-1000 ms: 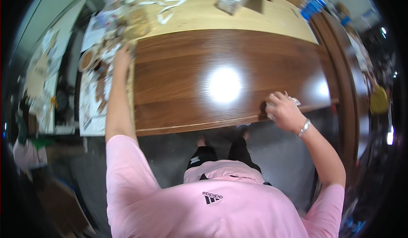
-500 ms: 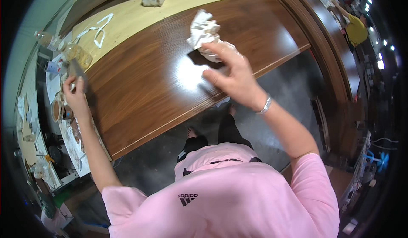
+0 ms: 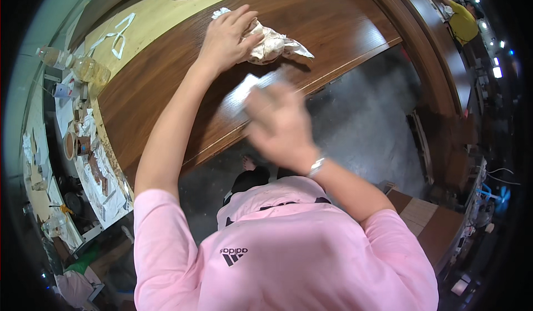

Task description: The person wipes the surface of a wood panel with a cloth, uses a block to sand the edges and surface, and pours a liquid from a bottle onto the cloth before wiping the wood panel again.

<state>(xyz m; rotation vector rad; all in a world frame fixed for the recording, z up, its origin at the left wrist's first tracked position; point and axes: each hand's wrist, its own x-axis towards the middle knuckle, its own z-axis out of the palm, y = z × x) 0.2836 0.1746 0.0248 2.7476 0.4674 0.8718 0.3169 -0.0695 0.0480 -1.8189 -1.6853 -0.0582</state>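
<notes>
Left hand [image 3: 225, 42] in the head view lies, fingers apart, over the left end of one crumpled, stained white rag [image 3: 271, 46], upper centre of the frame; whether it grips, I cannot tell. This rag's long axis slopes down rightward on the glossy brown wood-grain board [image 3: 161, 97]. Right hand [image 3: 286, 125], blurred, is below, farther; its hold is unclear.

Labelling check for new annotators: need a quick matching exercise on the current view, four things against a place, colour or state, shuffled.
Things
1. rag
2. bracelet
3. thin strip
4. glossy board

Place, colour or state
A. on the wrist of the right hand
B. dark brown, with light reflecting off it
C. white, looped, lying on the pale yellow surface
D. crumpled, at the fingers of the left hand

Pairs: 1-D, 2-A, 3-C, 4-B
</notes>
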